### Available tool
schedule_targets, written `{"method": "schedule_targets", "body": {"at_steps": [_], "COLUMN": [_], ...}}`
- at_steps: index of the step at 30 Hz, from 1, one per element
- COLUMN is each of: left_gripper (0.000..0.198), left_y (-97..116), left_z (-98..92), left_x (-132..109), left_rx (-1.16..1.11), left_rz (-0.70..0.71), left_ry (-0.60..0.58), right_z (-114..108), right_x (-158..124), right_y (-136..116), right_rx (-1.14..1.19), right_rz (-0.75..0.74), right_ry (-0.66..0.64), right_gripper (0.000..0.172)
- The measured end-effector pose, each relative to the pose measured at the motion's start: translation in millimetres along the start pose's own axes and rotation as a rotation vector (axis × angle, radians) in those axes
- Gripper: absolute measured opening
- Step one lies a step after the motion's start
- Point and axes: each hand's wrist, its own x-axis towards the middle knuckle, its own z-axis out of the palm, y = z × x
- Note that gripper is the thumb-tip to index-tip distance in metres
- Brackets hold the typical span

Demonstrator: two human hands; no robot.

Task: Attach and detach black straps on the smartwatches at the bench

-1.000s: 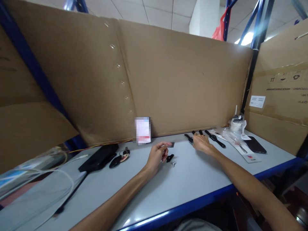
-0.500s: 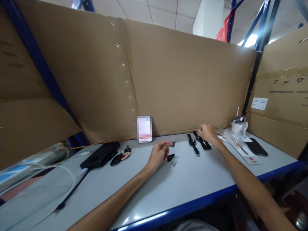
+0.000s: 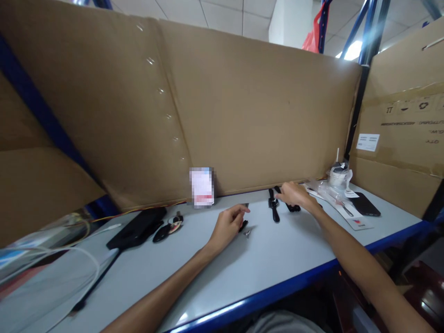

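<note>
My left hand [image 3: 227, 225] is raised slightly above the table with its fingers curled in. What its fingertips pinch, if anything, is hidden. By its index finger lies a small dark grey plate [image 3: 246, 204]. A black piece [image 3: 244, 225] lies partly behind the curled fingers, with a silver wing screw [image 3: 247, 233] close by. My right hand [image 3: 294, 194] is palm down, fingers bent, over a black two-handled tool like a spokeshave [image 3: 278, 189], covering its middle. More black tool parts [image 3: 294, 208] show under the palm. Another black spokeshave [image 3: 274, 206] lies just left of that hand.
Farther right lie clear plastic packaging [image 3: 326, 192], a white card [image 3: 357, 224], a phone [image 3: 365, 204] and a bagged cup [image 3: 338, 178]. Left are keys [image 3: 173, 225], a black case [image 3: 138, 226] and white cables [image 3: 93, 261]. A pixelated upright panel [image 3: 202, 187] leans on the cardboard wall [image 3: 249, 115].
My right hand has come down and left, over the black tool. My left hand has shifted slightly, and its fingers cover more of the black piece. The camera view has turned a little right.
</note>
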Motion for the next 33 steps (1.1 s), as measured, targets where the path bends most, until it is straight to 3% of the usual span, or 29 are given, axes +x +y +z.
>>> {"method": "schedule_targets", "body": {"at_steps": [3, 6, 9, 13, 16, 19, 26, 29, 33], "left_gripper": [0.029, 0.029, 0.029, 0.027, 0.026, 0.026, 0.030, 0.028, 0.024], "left_y": [0, -1, -2, 0, 3, 4, 0, -3, -11], "left_z": [-0.1, -0.2, -0.6, -0.5, -0.7, -2.7, -12.1, -13.7, -12.8], "left_x": [0, 0, 0, -1, -1, -1, 3, 5, 7], "left_rx": [0.023, 0.043, 0.058, 0.108, 0.115, 0.122, 0.316, 0.464, 0.571], "left_rz": [0.016, 0.019, 0.021, 0.051, 0.064, 0.073, 0.052, 0.083, 0.177], "left_ry": [0.001, 0.007, 0.006, 0.005, 0.023, 0.066, 0.150, 0.097, -0.063], "right_z": [15, 25, 25, 18, 15, 15, 23, 27, 33], "right_x": [-3, -4, -3, -4, -4, -3, 3, 5, 7], "right_y": [-21, -30, -28, -20, -16, -13, -13, -12, -11], "right_rx": [-0.072, -0.125, -0.062, 0.063, 0.059, 0.027, -0.072, -0.075, -0.044], "right_rz": [-0.103, -0.123, -0.134, -0.175, -0.192, -0.196, -0.234, -0.283, -0.343], "right_ry": [-0.124, -0.178, -0.304, -0.482, -0.537, -0.480, -0.149, -0.123, -0.074], "right_gripper": [0.048, 0.032, 0.022, 0.024, 0.021, 0.013, 0.031, 0.033, 0.035]}}
